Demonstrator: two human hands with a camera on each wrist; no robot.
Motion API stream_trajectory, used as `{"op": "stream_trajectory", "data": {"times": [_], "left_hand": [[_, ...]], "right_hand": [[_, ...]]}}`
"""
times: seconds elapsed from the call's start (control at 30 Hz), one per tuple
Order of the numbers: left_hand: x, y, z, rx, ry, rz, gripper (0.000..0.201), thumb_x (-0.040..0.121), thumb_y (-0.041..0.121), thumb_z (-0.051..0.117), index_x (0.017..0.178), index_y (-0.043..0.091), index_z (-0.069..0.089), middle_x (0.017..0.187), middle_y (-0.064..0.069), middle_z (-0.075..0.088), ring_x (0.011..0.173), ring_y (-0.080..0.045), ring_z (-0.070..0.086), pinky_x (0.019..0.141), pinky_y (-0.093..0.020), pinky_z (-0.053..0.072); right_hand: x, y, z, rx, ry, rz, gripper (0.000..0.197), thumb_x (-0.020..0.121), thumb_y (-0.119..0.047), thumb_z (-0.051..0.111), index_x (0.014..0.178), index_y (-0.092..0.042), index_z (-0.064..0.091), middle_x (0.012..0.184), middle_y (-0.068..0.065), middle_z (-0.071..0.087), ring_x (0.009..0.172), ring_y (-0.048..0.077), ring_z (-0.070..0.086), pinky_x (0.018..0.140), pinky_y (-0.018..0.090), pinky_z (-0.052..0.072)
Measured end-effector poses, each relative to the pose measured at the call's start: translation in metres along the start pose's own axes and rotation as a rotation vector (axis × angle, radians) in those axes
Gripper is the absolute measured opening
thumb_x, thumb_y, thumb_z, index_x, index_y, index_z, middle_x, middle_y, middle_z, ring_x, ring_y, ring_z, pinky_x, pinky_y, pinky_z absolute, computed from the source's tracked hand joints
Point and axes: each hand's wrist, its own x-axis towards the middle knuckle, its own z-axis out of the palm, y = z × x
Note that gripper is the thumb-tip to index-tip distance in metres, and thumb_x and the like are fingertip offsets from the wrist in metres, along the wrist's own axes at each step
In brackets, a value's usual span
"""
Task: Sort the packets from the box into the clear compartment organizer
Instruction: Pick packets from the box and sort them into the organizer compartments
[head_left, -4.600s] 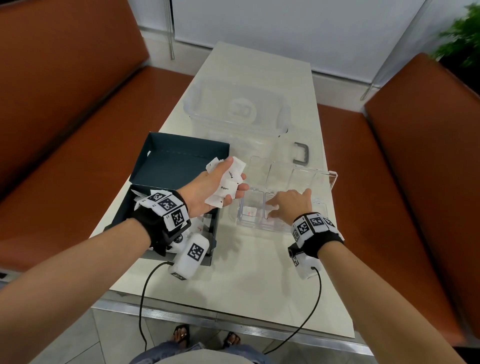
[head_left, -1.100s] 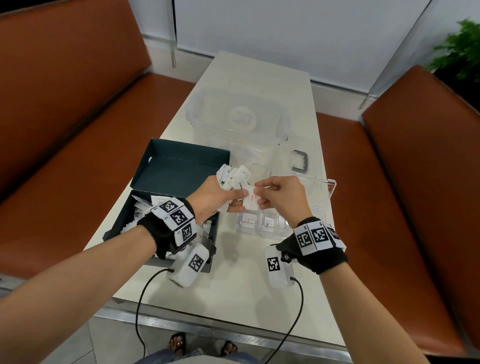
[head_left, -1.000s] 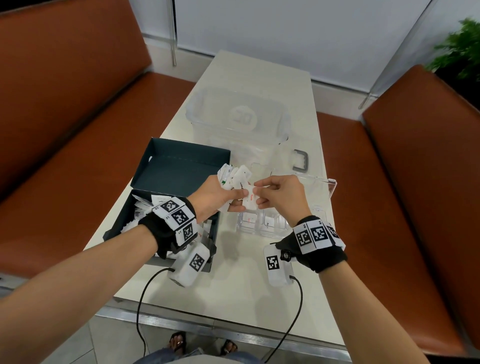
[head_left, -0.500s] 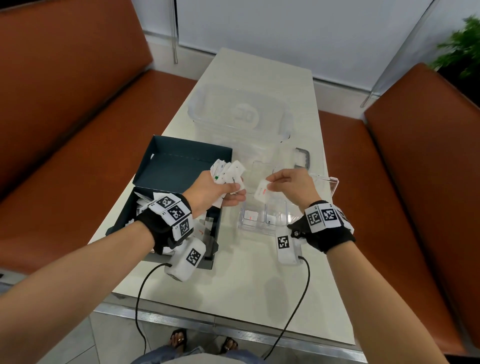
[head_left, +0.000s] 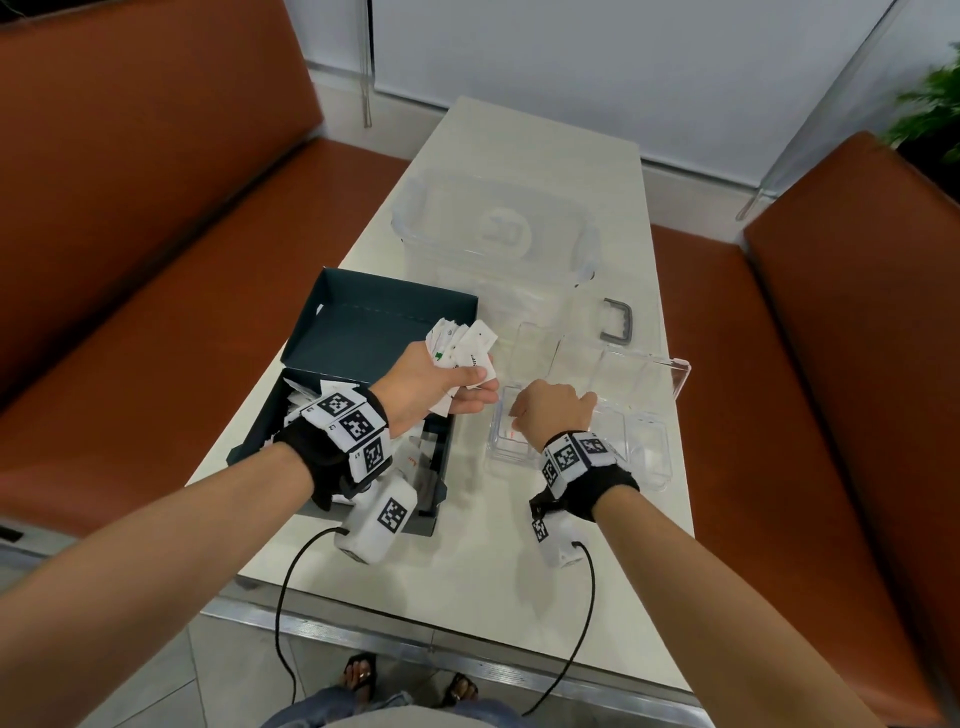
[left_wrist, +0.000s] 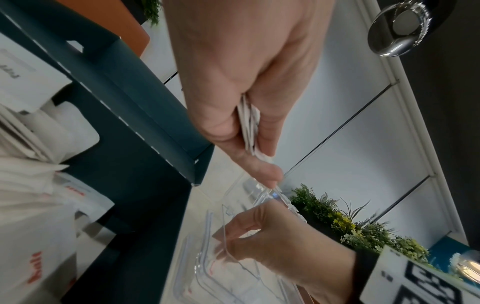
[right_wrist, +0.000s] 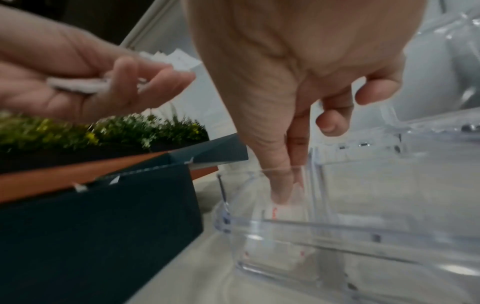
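My left hand (head_left: 467, 389) grips a fanned bunch of white packets (head_left: 462, 348) over the right edge of the dark teal box (head_left: 332, 338), which holds more packets (head_left: 311, 410). My right hand (head_left: 550, 410) reaches down into the near left compartment of the clear organizer (head_left: 654, 467). In the right wrist view its thumb and forefinger (right_wrist: 280, 185) pinch the top of a white packet with red print (right_wrist: 288, 211) inside that compartment. The left wrist view shows the left hand (left_wrist: 259, 160) squeezing the packet bunch (left_wrist: 249, 123) above the right hand (left_wrist: 272, 246).
A large clear lidded container (head_left: 498, 234) stands behind the organizer, with a grey handle (head_left: 618, 322) beside it. The organizer's lid (head_left: 623, 364) lies open at the back. Brown benches flank the narrow white table (head_left: 467, 571). Cables trail from both wrists.
My right hand pulled one packet from the bunch, carried it right and lowered it into the near left compartment. The left hand kept its bunch and barely moved.
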Motion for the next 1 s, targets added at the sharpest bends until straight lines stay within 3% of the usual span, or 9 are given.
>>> {"op": "stream_trajectory", "data": {"times": [0.17,0.3,0.6,0.73,0.83,0.93,1.0], "left_hand": [[-0.002,0.001,-0.003,-0.013,0.022,-0.015,0.017,0.09,0.0,0.065,0.107,-0.003,0.064,0.101,-0.026,0.07,0.085,-0.028,0.074,0.067,-0.029,0.06],[-0.002,0.002,-0.003,-0.012,0.021,-0.017,0.019,0.09,0.001,0.065,0.109,-0.004,0.063,0.103,-0.028,0.069,0.085,-0.029,0.073,0.07,-0.03,0.061],[0.0,0.004,0.001,-0.012,-0.005,-0.025,0.025,0.09,0.001,0.065,0.114,-0.007,0.061,0.106,-0.03,0.068,0.086,-0.028,0.073,0.072,-0.031,0.061],[0.001,0.005,0.002,-0.011,-0.032,-0.015,0.022,0.091,0.001,0.064,0.112,-0.005,0.06,0.098,-0.025,0.068,0.082,-0.026,0.072,0.072,-0.03,0.059],[0.001,0.005,0.001,-0.013,-0.039,-0.01,0.021,0.09,0.002,0.065,0.11,-0.002,0.062,0.095,-0.023,0.07,0.08,-0.025,0.073,0.07,-0.028,0.058],[0.003,0.003,0.003,-0.01,-0.028,-0.035,0.026,0.088,0.004,0.068,0.112,0.0,0.062,0.098,-0.022,0.073,0.08,-0.024,0.074,0.067,-0.026,0.059],[0.004,0.001,0.006,0.002,-0.058,-0.039,0.028,0.087,0.006,0.07,0.114,0.003,0.062,0.1,-0.02,0.073,0.085,-0.025,0.074,0.064,-0.023,0.059]], "right_hand": [[0.001,0.003,0.011,-0.244,-0.003,-0.096,0.027,0.089,-0.021,0.054,0.113,-0.029,0.063,0.105,-0.005,0.065,0.106,0.022,0.052,0.097,0.042,0.028],[0.005,0.002,0.009,-0.224,-0.062,-0.089,0.026,0.09,-0.027,0.055,0.115,-0.031,0.063,0.107,-0.005,0.063,0.11,0.022,0.052,0.102,0.044,0.026],[0.004,0.005,0.006,-0.19,-0.074,-0.115,0.029,0.089,-0.039,0.059,0.116,-0.03,0.061,0.11,-0.005,0.064,0.112,0.022,0.051,0.1,0.046,0.027],[-0.005,0.007,0.0,-0.124,0.062,-0.173,0.023,0.091,-0.033,0.056,0.113,-0.034,0.064,0.108,-0.006,0.067,0.108,0.021,0.052,0.093,0.043,0.028],[-0.017,0.009,-0.012,0.03,0.282,-0.19,0.023,0.095,-0.027,0.049,0.105,-0.033,0.068,0.099,-0.007,0.07,0.097,0.021,0.056,0.084,0.039,0.028],[-0.028,0.008,-0.035,0.588,0.401,-0.19,0.018,0.093,-0.027,0.055,0.103,-0.027,0.07,0.09,-0.011,0.07,0.08,0.004,0.061,0.08,0.03,0.041],[-0.035,0.003,-0.048,0.885,0.413,-0.204,0.016,0.09,-0.031,0.062,0.104,-0.027,0.068,0.082,-0.016,0.065,0.067,-0.003,0.057,0.065,0.013,0.044]]}}
